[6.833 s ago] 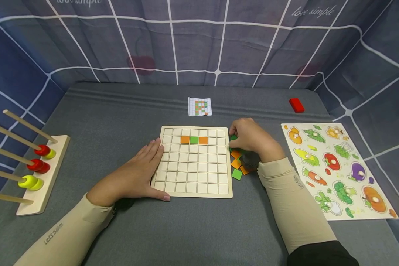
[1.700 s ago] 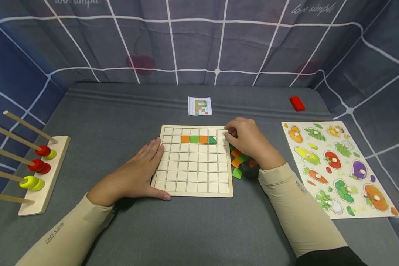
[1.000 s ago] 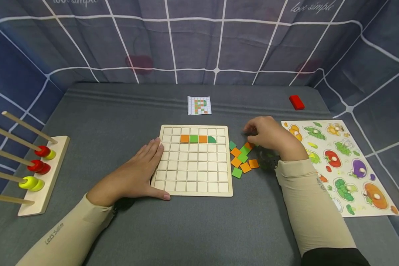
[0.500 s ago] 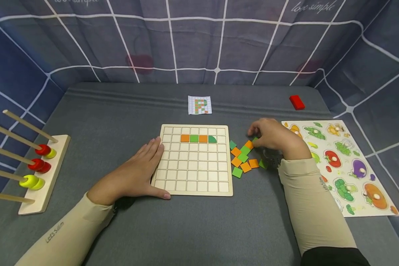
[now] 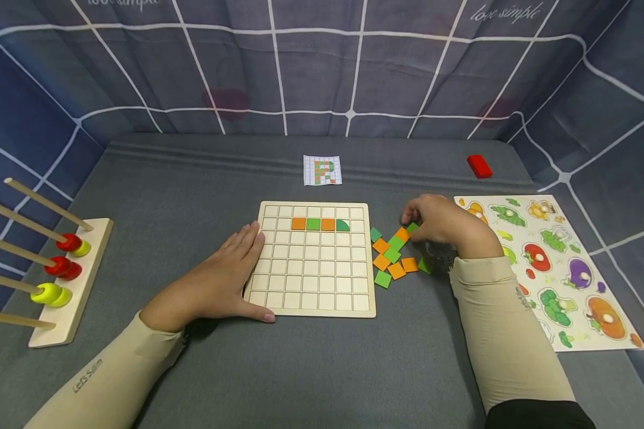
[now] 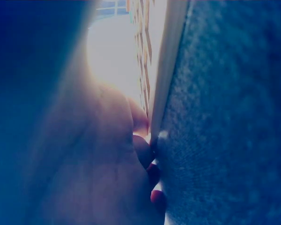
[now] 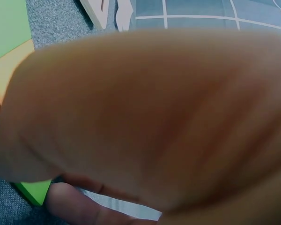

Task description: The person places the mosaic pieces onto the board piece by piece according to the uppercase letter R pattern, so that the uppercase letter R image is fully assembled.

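My left hand [image 5: 228, 277] lies spread along the left side of a wooden grid board [image 5: 315, 277], its thumb at the near edge. The left wrist view is dim, showing fingers [image 6: 140, 122] against the board's side. In one row of the board sit two orange square tiles, a green square tile [image 5: 313, 224] between them, and a dark green quarter-round tile [image 5: 342, 226]. My right hand [image 5: 442, 223], right of the board, pinches a green tile [image 5: 412, 227] between thumb and finger; the right wrist view shows part of that green tile [image 7: 35, 191] at the fingertips.
Loose orange and green tiles [image 5: 392, 254] lie just right of the board. Beyond it is a small pattern card [image 5: 322, 171]. A vegetable puzzle board [image 5: 547, 274] stands close to my right forearm, a red block [image 5: 479, 167] behind it. A wooden peg rack [image 5: 77, 280] stands at left.
The dark green quarter-round tile has joined the row on the board. My right hand has moved from the board's edge rightward to the far side of the loose tiles. My left hand stays put.
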Available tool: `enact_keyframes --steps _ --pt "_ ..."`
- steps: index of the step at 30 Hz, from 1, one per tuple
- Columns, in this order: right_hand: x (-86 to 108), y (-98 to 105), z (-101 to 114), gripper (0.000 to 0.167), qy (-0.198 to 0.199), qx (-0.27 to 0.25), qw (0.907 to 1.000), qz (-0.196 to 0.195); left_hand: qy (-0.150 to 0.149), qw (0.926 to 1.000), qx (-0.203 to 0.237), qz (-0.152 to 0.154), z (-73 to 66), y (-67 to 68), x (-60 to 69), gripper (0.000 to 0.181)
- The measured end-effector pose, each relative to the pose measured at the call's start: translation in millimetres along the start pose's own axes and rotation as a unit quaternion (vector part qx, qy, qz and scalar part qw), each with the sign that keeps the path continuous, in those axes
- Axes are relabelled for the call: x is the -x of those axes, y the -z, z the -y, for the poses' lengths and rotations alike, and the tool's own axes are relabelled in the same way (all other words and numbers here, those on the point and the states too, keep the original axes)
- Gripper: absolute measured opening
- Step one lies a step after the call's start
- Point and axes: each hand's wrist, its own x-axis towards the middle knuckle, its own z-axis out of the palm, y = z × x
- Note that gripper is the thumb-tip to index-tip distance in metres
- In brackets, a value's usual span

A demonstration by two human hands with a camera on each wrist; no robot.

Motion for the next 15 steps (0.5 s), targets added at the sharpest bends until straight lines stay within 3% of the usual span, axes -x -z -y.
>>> enact_keyframes --steps 15 --pt "-0.6 -3.2 -1.1 0.017 0.0 0.009 0.9999 -0.005 -0.003 1.0 -0.003 -0.005 0.4 -1.6 0.6 0.15"
